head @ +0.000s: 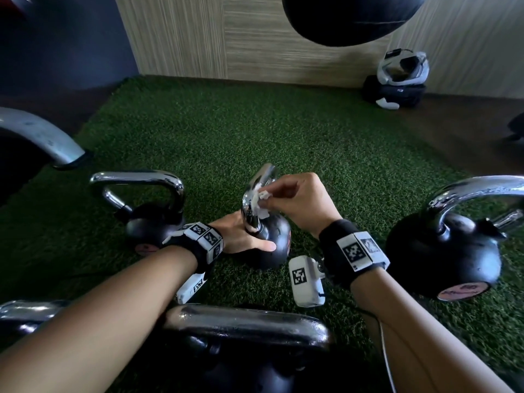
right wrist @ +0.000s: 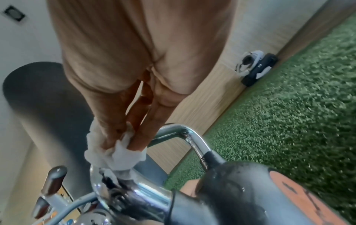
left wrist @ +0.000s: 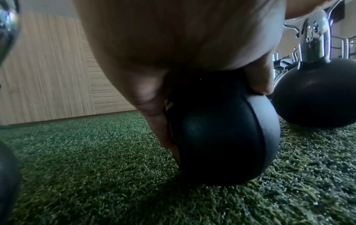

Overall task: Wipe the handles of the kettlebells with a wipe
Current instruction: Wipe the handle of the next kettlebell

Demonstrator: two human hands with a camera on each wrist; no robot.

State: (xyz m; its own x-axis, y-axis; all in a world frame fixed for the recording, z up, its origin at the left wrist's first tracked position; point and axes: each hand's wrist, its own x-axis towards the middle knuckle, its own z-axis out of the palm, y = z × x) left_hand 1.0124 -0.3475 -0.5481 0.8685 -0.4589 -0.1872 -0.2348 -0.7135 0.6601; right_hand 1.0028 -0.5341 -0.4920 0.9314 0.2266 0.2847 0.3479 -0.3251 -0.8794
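A small black kettlebell (head: 273,239) with a chrome handle (head: 265,173) stands on the green turf in the middle of the head view. My left hand (head: 241,236) grips its round body from above, thumb on the near side; the left wrist view shows the fingers (left wrist: 158,121) curled down the ball (left wrist: 221,137). My right hand (head: 280,194) pinches a crumpled white wipe (head: 261,200) and presses it against the near leg of the handle. In the right wrist view the wipe (right wrist: 115,155) sits between the fingertips (right wrist: 138,137) on the chrome handle (right wrist: 192,140).
Other kettlebells stand around: one at the left (head: 153,222), a large one at the right (head: 442,251), one close in front (head: 246,336). A helmet on a dark bag (head: 402,72) lies by the wall. A black punching bag (head: 348,18) hangs overhead, and a metal frame leg (head: 42,134) comes in at the left.
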